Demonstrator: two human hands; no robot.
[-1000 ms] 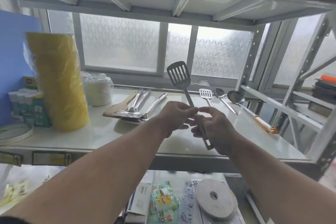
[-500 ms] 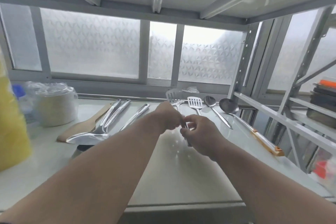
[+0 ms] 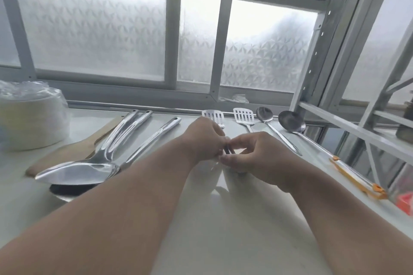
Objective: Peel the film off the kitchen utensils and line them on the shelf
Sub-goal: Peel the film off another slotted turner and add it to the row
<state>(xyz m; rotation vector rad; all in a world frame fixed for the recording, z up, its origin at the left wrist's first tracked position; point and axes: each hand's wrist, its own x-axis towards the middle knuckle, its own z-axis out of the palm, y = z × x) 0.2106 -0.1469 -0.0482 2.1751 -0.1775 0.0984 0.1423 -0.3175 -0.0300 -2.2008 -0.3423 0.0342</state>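
A steel slotted spatula [image 3: 213,115] lies low over the white shelf [image 3: 223,219], head toward the window. My left hand [image 3: 202,138] and my right hand [image 3: 250,154] both pinch its handle, which is mostly hidden between my fingers. To its right lie a second slotted spatula [image 3: 244,116], a steel spoon [image 3: 264,114] and a ladle [image 3: 291,121] with an orange-tipped handle, side by side. On the left sits a pile of steel utensils [image 3: 96,163] over a wooden spatula [image 3: 67,154]. Any film cannot be made out.
A wrapped stack of white plates [image 3: 31,123] stands at the far left. Frosted windows run behind the shelf. A metal rack upright [image 3: 312,56] and a neighbouring shelf frame stand at the right. A red object [image 3: 405,203] sits below the shelf's right edge.
The spatula, held upright in the air a second ago, has come down to the shelf beside the other slotted spatula. Both hands moved forward with it; the view closed in.
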